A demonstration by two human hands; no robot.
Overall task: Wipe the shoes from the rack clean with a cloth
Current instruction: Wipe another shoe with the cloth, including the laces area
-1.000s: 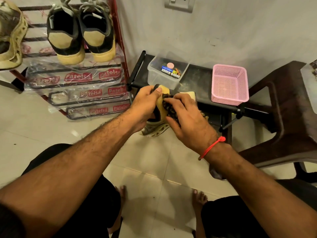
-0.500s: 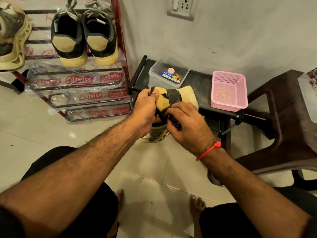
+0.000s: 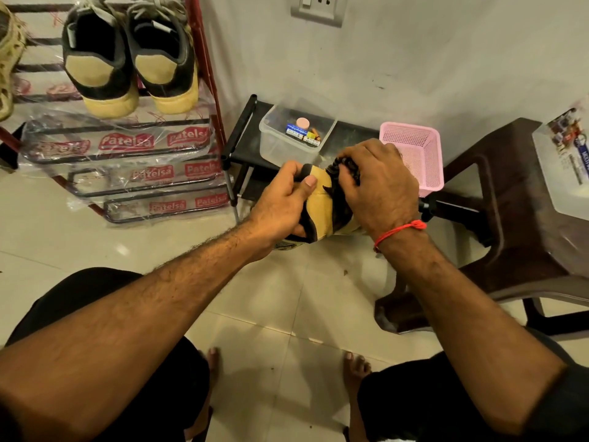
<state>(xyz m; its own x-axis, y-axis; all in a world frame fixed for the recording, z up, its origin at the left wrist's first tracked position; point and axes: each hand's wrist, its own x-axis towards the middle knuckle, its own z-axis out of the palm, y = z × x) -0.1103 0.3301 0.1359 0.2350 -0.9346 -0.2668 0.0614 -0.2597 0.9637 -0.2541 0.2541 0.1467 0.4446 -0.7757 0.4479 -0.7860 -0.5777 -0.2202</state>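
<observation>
Hands: left grips yellow-black shoe, right presses dark cloth.

two hands, four shoes, one cloth, one rack, one pink basket, one clear tub

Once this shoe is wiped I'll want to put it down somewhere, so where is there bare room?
The top shelf has a bare gap between the tan shoe and the black pair. The floor between rack and knees is bare. The bench is crowded: box, pink basket. Both hands are busy: left hand gripping the shoe, right hand the cloth.
</observation>
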